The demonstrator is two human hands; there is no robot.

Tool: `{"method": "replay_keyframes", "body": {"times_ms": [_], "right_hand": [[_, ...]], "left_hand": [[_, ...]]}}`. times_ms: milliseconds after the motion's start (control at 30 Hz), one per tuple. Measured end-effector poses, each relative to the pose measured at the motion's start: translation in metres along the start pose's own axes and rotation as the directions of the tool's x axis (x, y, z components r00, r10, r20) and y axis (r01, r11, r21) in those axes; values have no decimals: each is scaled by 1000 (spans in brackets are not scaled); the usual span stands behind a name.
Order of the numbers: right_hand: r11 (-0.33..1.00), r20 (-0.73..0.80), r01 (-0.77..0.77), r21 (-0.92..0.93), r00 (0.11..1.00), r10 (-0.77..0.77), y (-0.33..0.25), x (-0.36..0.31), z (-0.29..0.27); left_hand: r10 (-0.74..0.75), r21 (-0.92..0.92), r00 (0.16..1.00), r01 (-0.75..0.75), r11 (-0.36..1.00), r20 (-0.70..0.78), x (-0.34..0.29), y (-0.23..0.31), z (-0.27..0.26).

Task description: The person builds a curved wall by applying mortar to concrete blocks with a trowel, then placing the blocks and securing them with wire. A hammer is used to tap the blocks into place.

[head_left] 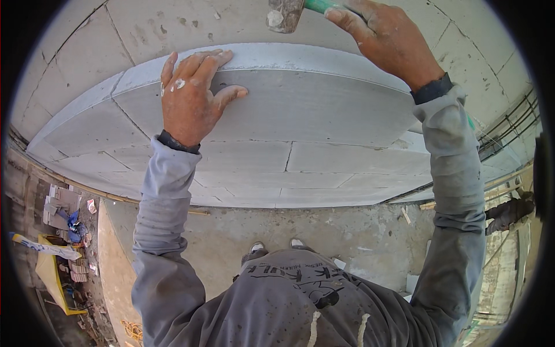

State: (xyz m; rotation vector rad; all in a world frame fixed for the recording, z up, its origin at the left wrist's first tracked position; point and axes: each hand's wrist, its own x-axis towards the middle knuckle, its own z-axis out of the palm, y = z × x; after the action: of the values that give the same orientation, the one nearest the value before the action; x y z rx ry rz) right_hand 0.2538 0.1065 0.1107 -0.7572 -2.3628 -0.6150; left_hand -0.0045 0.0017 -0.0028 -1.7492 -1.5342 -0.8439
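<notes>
My right hand (393, 37) grips the green handle of a hammer (285, 15). Its blocky, worn head has a pale lump stuck on one side and is held above the wall. A large light-grey block (312, 110) forms the top course of a masonry wall. On this block's upper edge rests my left hand (193, 95), with fingers over the top, thumb out along the face and nothing held. White smears mark its knuckles. Beside the block on the left, past a joint, sits another grey block (87, 130).
Lower courses of the block wall (243, 156) run down to a concrete floor (225, 231). Rebar (511, 124) shows at the right. Another person (511, 213) is at the far right. Down at the left are a yellow object (55, 277), blue plastic (75, 226) and rubble.
</notes>
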Motion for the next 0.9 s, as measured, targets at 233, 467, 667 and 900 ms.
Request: {"method": "replay_keyframes", "body": {"times_ms": [233, 467, 667, 900], "right_hand": [[997, 78, 3, 78, 997, -9, -5, -3, -5], [985, 41, -34, 167, 999, 27, -2, -2, -10], [991, 212, 47, 127, 975, -74, 2, -8, -5], [943, -3, -203, 263, 977, 211, 6, 1, -17]], "left_hand": [[1, -17, 1000, -1, 1000, -6, -1, 1, 3], [47, 10, 997, -46, 999, -59, 1, 1, 3], [30, 7, 999, -30, 1000, -38, 0, 1, 4], [54, -7, 996, -55, 998, -68, 0, 0, 6]]}}
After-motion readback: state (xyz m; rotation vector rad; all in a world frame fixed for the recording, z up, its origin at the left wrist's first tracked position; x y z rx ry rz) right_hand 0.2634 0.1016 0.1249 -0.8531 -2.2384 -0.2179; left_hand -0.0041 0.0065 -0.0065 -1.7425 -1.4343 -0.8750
